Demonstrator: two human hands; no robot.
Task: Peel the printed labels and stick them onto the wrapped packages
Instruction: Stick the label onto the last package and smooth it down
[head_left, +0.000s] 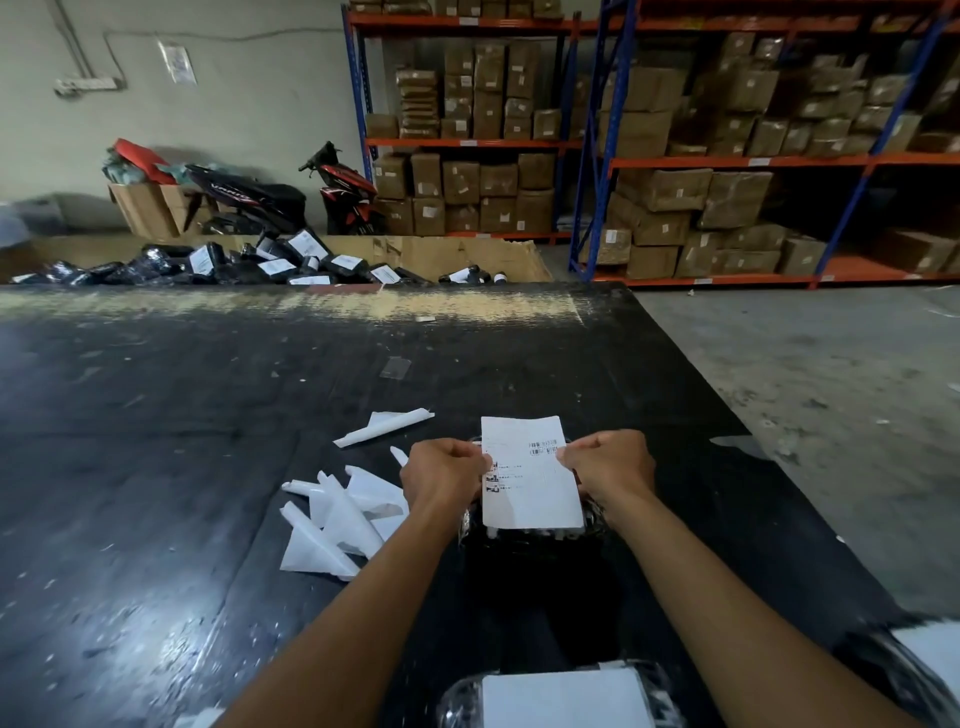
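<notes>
Beyond the far edge of the black table (156, 441): a heap of already labelled packages (249, 265) in a cardboard bin, so much done. Left of the label: spent backing sheets (337, 514) strewn about, more proof of progress. At the near edge: two further wrapped packages (566, 696), white sheets showing on them. Near the table's middle: one printed label (530, 483) held over a black wrapped package (535, 538), pinched at either edge by left hand (441, 475) and right hand (608, 465), fingers clenched on paper. Sticking not yet finished, seemingly.
</notes>
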